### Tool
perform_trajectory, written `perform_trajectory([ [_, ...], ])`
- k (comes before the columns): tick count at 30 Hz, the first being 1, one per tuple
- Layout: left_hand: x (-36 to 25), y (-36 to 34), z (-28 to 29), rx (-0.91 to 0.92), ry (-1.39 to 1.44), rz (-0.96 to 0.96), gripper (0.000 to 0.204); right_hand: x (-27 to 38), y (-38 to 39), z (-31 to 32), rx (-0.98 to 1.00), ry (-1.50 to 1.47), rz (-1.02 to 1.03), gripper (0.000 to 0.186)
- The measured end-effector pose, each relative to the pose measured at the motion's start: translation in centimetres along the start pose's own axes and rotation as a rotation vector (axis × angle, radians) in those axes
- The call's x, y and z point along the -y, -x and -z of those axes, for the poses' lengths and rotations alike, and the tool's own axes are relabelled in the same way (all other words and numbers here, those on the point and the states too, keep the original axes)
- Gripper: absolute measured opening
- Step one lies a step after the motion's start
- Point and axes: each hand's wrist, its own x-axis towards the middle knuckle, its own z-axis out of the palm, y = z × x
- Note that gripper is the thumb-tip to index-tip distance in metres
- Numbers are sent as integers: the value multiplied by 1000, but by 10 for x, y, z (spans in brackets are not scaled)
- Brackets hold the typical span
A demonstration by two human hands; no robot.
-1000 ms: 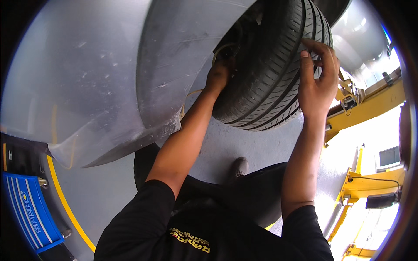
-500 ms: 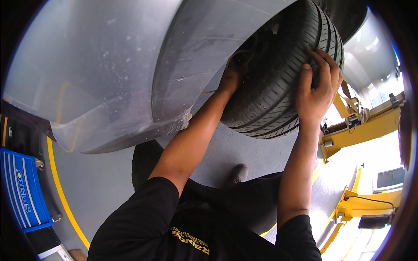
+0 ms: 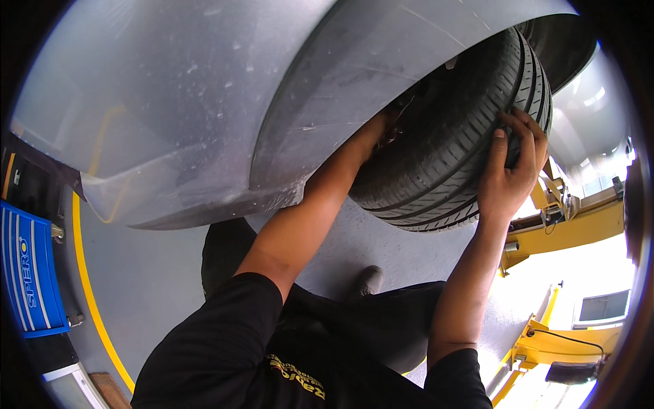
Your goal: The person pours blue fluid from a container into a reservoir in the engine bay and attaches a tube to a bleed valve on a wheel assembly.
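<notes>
A black tyre [image 3: 446, 153] with a grooved tread sits turned in the wheel arch of a grey car. My right hand [image 3: 512, 167] rests on the tread at its right side, fingers apart and lying against the rubber. My left hand [image 3: 380, 131] reaches into the dark gap between the tyre and the wheel arch edge [image 3: 327, 102]. Its fingers are hidden in shadow behind the wheel, so what it touches there does not show.
The scratched grey bumper [image 3: 163, 116] hangs over the left forearm. Yellow lift arms [image 3: 579, 228] stand at the right. A blue tool chest [image 3: 30, 273] is at the far left, beside a yellow floor line [image 3: 85, 273]. My shoe [image 3: 370, 279] stands on the grey floor.
My left hand has gone deeper and higher into the wheel well, its fingers passing out of sight. The right hand stays on the tread. The whole view has shifted slightly.
</notes>
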Motion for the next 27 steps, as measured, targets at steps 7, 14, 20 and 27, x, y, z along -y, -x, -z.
perform_trajectory([
  [7,-21,-26,-2,30,-38,-159,38,45,-14,-17,9,116,65,20],
  [14,-20,-34,-3,-135,-399,-541,38,44,-14,-16,31,121,70,21],
  [20,-3,-55,-1,-322,-662,-779,38,45,-14,-18,-8,110,67,19],
  [27,3,-57,1,-418,-787,-850,39,43,-12,-19,14,96,64,17],
])
